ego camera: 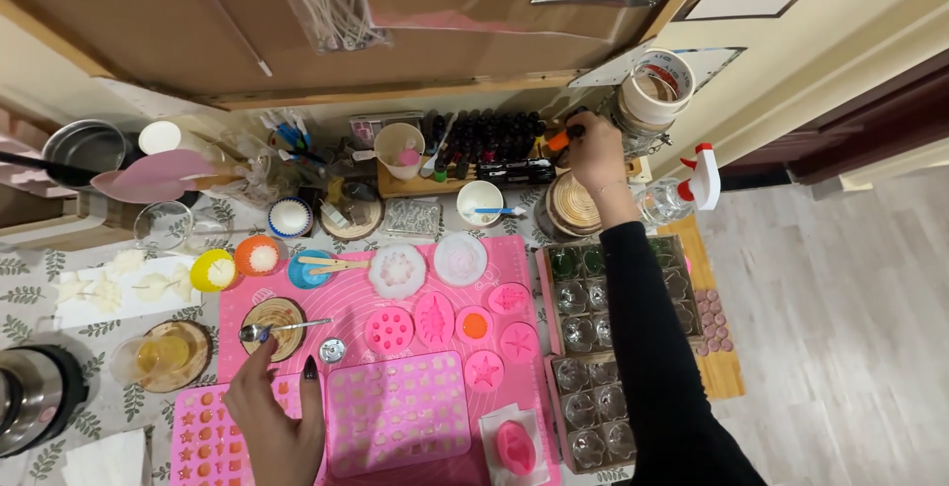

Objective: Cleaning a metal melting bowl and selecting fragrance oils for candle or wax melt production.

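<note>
My left hand (272, 417) rests at the near edge of a pink silicone mat (346, 303), fingers spread, empty, just below a metal spoon (282, 329) lying on a round wooden coaster (274, 320). My right hand (593, 155), in a black sleeve, reaches to the back of the table and pinches a small orange-capped bottle (560, 137) beside a rack of dark dropper bottles (489, 135). On the mat lie several pink moulds, among them a large tray of small cavities (397, 412).
Two boxes of small glass jars (588, 348) stand right of the mat. Coloured cups (237, 264), a white cup (479, 199), a pan (84, 150), a spray bottle (697, 179) and a metal flask (35, 397) surround the work area. A brown door stands behind.
</note>
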